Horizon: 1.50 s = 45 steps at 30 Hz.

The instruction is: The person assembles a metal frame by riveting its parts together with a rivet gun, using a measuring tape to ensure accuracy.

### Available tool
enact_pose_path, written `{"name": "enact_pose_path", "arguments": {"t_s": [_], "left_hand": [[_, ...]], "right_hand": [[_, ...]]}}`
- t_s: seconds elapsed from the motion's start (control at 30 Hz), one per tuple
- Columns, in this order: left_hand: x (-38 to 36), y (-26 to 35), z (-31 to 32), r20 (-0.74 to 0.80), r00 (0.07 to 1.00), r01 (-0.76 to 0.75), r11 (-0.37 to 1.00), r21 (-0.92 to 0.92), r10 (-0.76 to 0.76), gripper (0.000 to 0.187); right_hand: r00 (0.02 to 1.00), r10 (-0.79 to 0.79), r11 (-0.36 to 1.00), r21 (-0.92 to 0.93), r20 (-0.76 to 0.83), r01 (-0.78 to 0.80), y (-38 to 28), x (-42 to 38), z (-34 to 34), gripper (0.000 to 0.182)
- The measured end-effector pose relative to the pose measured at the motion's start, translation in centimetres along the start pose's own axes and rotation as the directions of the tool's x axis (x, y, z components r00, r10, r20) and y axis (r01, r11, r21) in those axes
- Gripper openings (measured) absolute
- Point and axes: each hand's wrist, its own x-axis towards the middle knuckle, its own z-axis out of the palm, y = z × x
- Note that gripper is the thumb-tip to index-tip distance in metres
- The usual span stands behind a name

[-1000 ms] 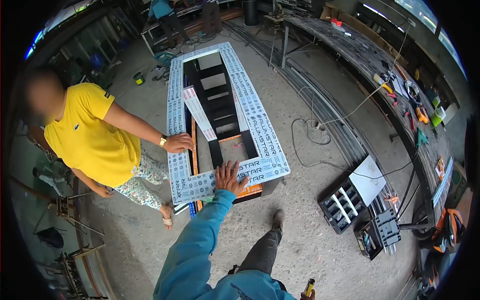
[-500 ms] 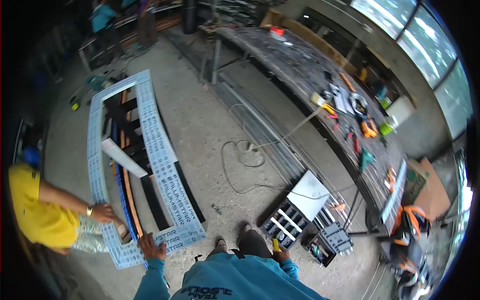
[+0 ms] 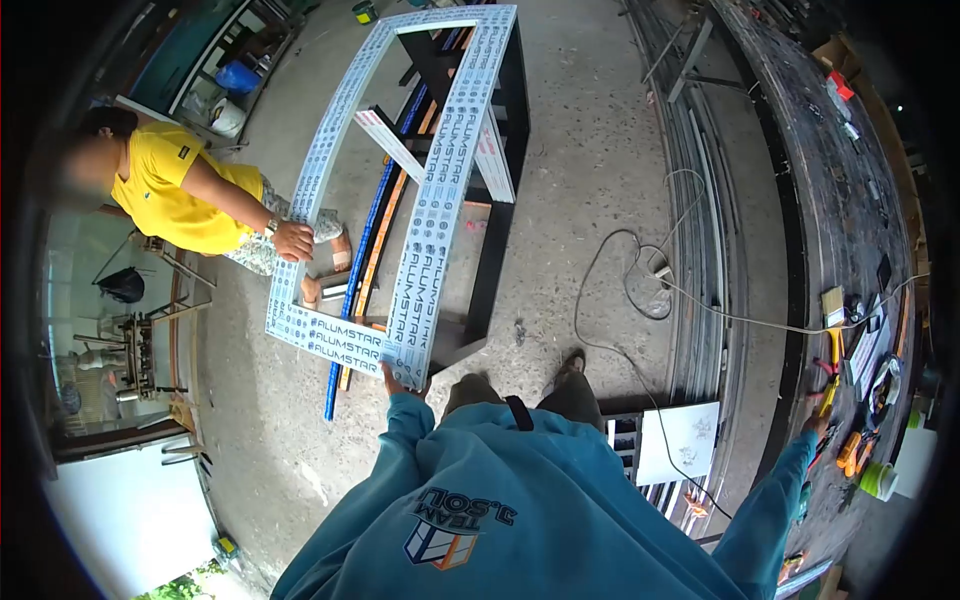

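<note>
My left hand (image 3: 405, 382) grips the near corner of a large rectangular frame (image 3: 345, 340) covered in printed "ALUMSTAR" film. Its fingers are partly hidden at the edge. The frame now stands raised and tilted, with black side panels (image 3: 512, 90) below its face. My right arm stretches out to the workbench at the right. There my right hand (image 3: 818, 426) is closed around the lower end of a slim yellow tool (image 3: 828, 394), whose exact kind is too small to make out. Red-handled pliers (image 3: 825, 367) and a brush (image 3: 832, 306) lie just beyond it.
A person in a yellow shirt (image 3: 200, 190) holds the frame's left side. Blue (image 3: 372, 225) and orange (image 3: 385, 235) bars lie beneath it. A cable (image 3: 620, 345) loops across the floor near metal profiles (image 3: 700, 200). A white board (image 3: 678, 440) lies by my right foot.
My view has turned, and I am nearer the workbench. My right hand has moved from beside my leg to the bench. The frame's near end has risen, and the other person has straightened up.
</note>
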Motion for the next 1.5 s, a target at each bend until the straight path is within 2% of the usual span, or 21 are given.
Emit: {"name": "enact_pose_path", "arguments": {"t_s": [0.07,0.2,0.23,0.4,0.47,0.6,0.73,0.8,0.83,0.87,1.0,1.03,1.07,1.13,1.17,1.2,1.27,1.3,1.33,1.37,1.5], "left_hand": [[-2.9,-1.8,3.3,-0.106,0.983,-0.148,0.989,0.001,0.147,0.064],[-0.6,0.1,1.0,-0.274,0.961,-0.008,0.993,0.118,0.04,0.038],[-1.6,0.3,1.9,-0.302,0.952,-0.011,0.989,0.15,0.056,0.037],[-1.3,0.1,1.0,-0.246,0.964,-0.033,0.965,0.261,0.099,0.039],[0.6,0.5,-1.1,-0.209,0.974,-0.027,0.957,0.29,0.091,0.042],[-0.5,-1.1,2.3,-0.482,0.829,-0.045,0.892,0.45,0.285,0.052],[2.7,-0.6,-1.9,-0.28,0.926,-0.06,0.833,0.55,0.252,0.056],[0.7,-0.1,-0.7,-0.357,0.907,-0.009,0.857,0.515,0.224,0.055],[0.0,0.0,-0.9,-0.242,0.952,-0.023,0.834,0.552,0.186,0.054],[-0.1,0.3,-0.8,-0.118,0.983,-0.045,0.806,0.59,0.141,0.054],[0.1,-0.4,-2.0,-0.115,0.978,-0.101,0.873,0.478,0.176,0.058],[2.4,-0.5,-4.8,-0.064,0.993,-0.058,0.87,0.49,0.103,0.061],[1.8,-1.2,-4.6,-0.082,0.962,-0.19,0.858,0.477,0.259,0.063],[5.4,-0.3,-6.5,-0.104,0.989,-0.05,0.888,0.457,0.109,0.06],[6.6,-0.2,-6.8,-0.064,0.989,-0.079,0.834,0.546,0.135,0.06],[7.7,-0.1,-7.2,-0.024,0.987,-0.111,0.771,0.627,0.161,0.061],[7.6,0.2,-4.5,-0.001,0.986,-0.118,0.707,0.698,0.166,0.061],[7.6,0.3,-2.4,0.021,0.987,-0.125,0.686,0.717,0.157,0.061],[8.2,0.3,0.0,0.067,0.989,-0.137,0.673,0.726,0.13,0.061],[8.6,-0.1,2.6,0.117,0.988,-0.153,0.657,0.738,0.099,0.061],[10.2,-0.2,10.4,0.281,0.959,-0.213,0.591,0.778,-0.024,0.061]], "right_hand": [[0.989,0.149,0.967,-0.211,0.025,-0.14,-1.1,2.8,-1.9,0.053],[0.959,0.01,0.84,-0.523,0.285,0.147,-0.5,5.5,3.1,0.047],[0.997,0.045,0.884,-0.467,0.071,-0.007,-1.0,3.8,4.4,0.042],[0.994,0.113,0.932,-0.347,0.009,-0.103,-5.0,-0.7,2.1,0.047],[0.874,-0.132,0.398,-0.783,0.467,0.478,-5.3,-0.9,0.8,0.04],[0.871,-0.173,0.399,-0.776,0.459,0.489,-5.9,-1.5,0.1,0.048],[0.861,-0.194,0.404,-0.761,0.471,0.508,-4.6,-0.7,0.1,0.043],[0.834,-0.233,0.37,-0.747,0.501,0.552,-2.6,1.1,0.0,0.044],[0.881,-0.199,0.753,-0.509,0.429,0.417,-2.2,1.3,-0.6,0.047],[0.917,-0.126,0.969,-0.15,0.378,0.195,-1.7,1.4,-0.9,0.05],[0.843,0.032,0.848,-0.46,0.537,0.262,-2.1,4.9,-4.5,0.051],[0.95,-0.069,0.488,-0.82,0.306,0.3,-11.1,-1.2,-8.6,0.041],[0.994,0.105,0.514,-0.856,-0.004,-0.057,-10.5,-1.5,-8.2,0.042],[0.967,0.131,0.97,-0.228,0.217,-0.08,-11.7,-1.9,-8.2,0.035],[0.921,0.057,0.946,0.273,0.387,-0.173,-15.6,-3.7,-9.0,0.03],[0.843,-0.017,0.744,0.57,0.537,-0.348,-19.5,-5.7,-10.1,0.025],[0.782,-0.215,0.762,0.602,0.585,-0.24,-31.8,-13.8,-13.7,0.03],[0.629,-0.322,0.847,0.512,0.708,-0.143,-36.8,-17.0,-15.4,0.031],[0.491,-0.403,0.913,0.377,0.773,0.155,-42.3,-19.8,-18.5,0.035],[0.415,-0.648,0.74,0.4,0.638,0.54,-44.3,-20.7,-17.2,0.04],[0.458,-0.66,0.715,0.311,0.595,0.627,-55.0,-17.7,-11.8,0.043]]}}
